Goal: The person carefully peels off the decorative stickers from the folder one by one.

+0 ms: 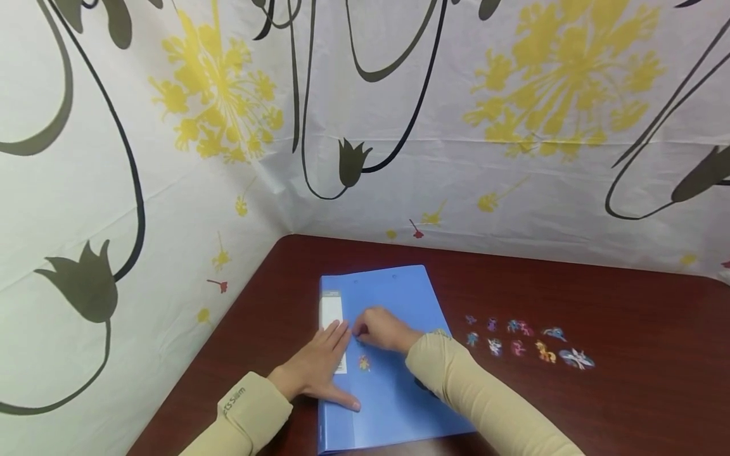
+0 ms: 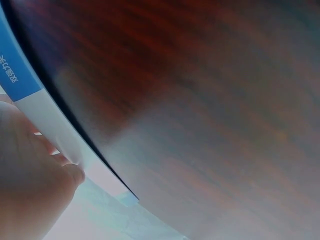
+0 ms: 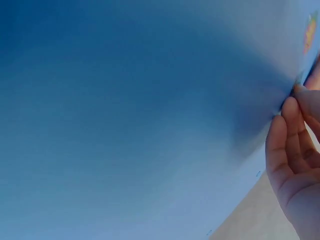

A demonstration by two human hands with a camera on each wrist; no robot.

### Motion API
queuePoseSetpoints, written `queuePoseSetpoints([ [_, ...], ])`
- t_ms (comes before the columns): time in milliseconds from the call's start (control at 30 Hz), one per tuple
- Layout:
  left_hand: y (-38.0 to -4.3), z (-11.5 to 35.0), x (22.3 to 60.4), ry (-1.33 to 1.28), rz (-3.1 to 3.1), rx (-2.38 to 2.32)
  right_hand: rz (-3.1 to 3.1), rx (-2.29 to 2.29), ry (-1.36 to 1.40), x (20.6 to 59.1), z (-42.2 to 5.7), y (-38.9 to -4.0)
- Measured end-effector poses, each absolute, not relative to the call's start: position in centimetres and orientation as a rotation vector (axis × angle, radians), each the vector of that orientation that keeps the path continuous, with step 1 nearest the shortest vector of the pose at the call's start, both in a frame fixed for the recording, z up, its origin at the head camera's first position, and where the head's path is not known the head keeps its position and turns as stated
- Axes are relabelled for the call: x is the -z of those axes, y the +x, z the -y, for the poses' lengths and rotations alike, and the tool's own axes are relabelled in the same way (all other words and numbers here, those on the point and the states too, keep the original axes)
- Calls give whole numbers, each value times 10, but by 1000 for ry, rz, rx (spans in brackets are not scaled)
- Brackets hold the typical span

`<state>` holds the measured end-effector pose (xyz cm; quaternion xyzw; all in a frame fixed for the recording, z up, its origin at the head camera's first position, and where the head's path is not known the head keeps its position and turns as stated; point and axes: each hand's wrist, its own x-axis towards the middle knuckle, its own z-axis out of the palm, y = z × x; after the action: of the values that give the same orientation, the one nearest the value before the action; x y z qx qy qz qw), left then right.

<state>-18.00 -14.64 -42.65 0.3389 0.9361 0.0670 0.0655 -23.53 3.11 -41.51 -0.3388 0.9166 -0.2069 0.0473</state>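
A blue folder (image 1: 393, 392) lies closed on the table (image 1: 627, 405), its spine to the left. In the left wrist view the spine carries Chinese characters (image 2: 8, 70) that seem to read 双强力夹, beside a white stretch; from the head, a white label (image 1: 332, 307) with a grey band at its upper end runs along that side, its print too small to make out. On the cover, just right of the label, sits a yellow-and-orange sticker (image 1: 364, 363). The right hand (image 1: 384, 328) is bent over the cover above it, thumb and fingertips brought together in a pinch on a small piece (image 3: 297, 85), mostly hidden, close against the blue surface. The left hand (image 1: 319, 364) rests flat across the label and the folder's left side, fingers straight and pointing away from the person, thumb spread wide toward the near side. The left sleeve (image 1: 251, 415) is beige, with dark lettering partly legible as "ts S"; the right sleeve (image 1: 479, 386) matches in colour. Right of the folder, more stickers (image 1: 545, 351) lie in two rows; behind hangs a white cloth (image 1: 399, 107) with yellow flowers
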Motion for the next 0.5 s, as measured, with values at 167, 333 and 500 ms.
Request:
queuePoseSetpoints([
  [167, -180, 147, 427, 1024, -2811, -210, -2748, 667, -1012, 415, -31, -241],
  [333, -181, 147, 426, 1027, -2817, -206, -2694, 701, -1016, 414, -31, -244],
  [500, -181, 147, 426, 1013, -2810, -205, -2691, 683, -1038, 416, -31, -244],
])
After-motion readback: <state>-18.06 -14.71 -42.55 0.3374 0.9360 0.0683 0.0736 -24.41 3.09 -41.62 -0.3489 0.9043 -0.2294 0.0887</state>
